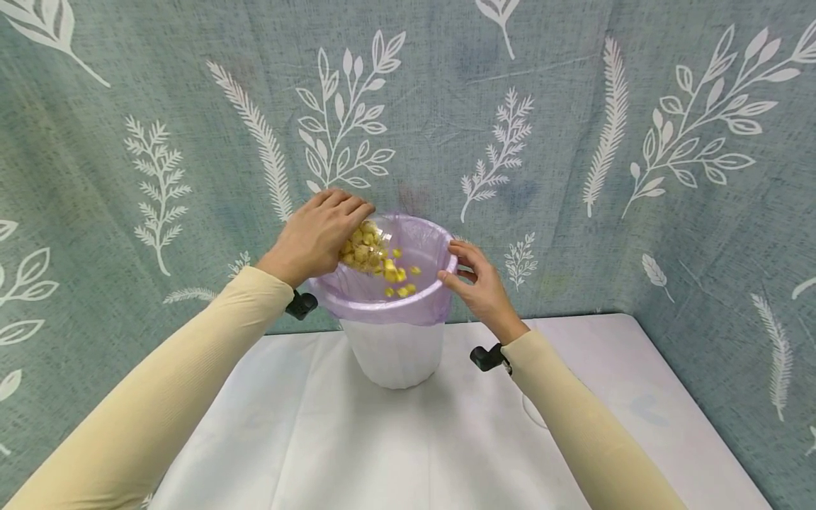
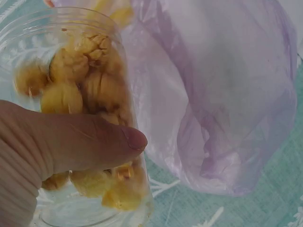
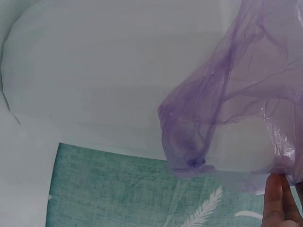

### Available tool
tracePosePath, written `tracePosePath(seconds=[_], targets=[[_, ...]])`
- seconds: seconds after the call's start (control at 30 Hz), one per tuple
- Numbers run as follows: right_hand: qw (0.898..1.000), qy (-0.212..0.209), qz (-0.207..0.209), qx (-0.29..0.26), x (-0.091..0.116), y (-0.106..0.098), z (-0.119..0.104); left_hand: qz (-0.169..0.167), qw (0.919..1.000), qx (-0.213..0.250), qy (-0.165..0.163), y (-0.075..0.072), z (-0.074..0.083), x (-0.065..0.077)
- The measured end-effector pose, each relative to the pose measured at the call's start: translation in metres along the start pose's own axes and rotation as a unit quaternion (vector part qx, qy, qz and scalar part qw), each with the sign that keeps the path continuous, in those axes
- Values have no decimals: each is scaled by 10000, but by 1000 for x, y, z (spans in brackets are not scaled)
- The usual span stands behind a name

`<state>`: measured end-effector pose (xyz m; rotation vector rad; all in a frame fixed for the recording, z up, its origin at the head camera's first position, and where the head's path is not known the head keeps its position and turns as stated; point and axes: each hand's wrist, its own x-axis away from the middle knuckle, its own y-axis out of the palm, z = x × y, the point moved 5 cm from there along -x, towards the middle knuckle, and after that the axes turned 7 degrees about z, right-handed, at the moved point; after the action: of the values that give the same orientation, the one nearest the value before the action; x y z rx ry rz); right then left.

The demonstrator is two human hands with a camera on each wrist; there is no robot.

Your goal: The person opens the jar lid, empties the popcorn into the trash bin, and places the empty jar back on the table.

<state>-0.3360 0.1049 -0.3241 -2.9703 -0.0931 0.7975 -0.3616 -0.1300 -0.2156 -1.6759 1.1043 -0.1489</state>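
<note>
My left hand (image 1: 321,234) grips a clear plastic jar (image 2: 135,113) filled with yellow-brown lumpy pieces (image 2: 66,97), its thumb lying across the jar's side. The jar is tipped over the mouth of a white trash can (image 1: 395,354) lined with a thin purple trash bag (image 1: 376,309). Several yellow pieces (image 1: 399,275) show below the jar's mouth, inside the bag's opening. On the right, my right hand (image 1: 481,283) holds the can's bag-covered rim between thumb and fingers. The right wrist view shows fingertips (image 3: 273,194) against the purple plastic.
The trash can stands on a white-covered table (image 1: 357,446). Close behind hangs a green-grey curtain (image 1: 421,106) with white leaf prints, which also runs along both sides. A dark wrist camera (image 1: 487,358) sits under the right wrist.
</note>
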Motion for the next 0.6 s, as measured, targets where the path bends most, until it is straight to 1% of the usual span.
tracePosePath(seconds=[0.17,0.37,0.6], targets=[[10000,-10,18,-55,0,0,1,-81,10000,-27,-30,2,2,0],[10000,-25,23,-66,-1,0,2,32,10000,-50,45,1,2,0],[10000,-25,0,-41,0,0,2,66,9999,-60,98,0,3,0]])
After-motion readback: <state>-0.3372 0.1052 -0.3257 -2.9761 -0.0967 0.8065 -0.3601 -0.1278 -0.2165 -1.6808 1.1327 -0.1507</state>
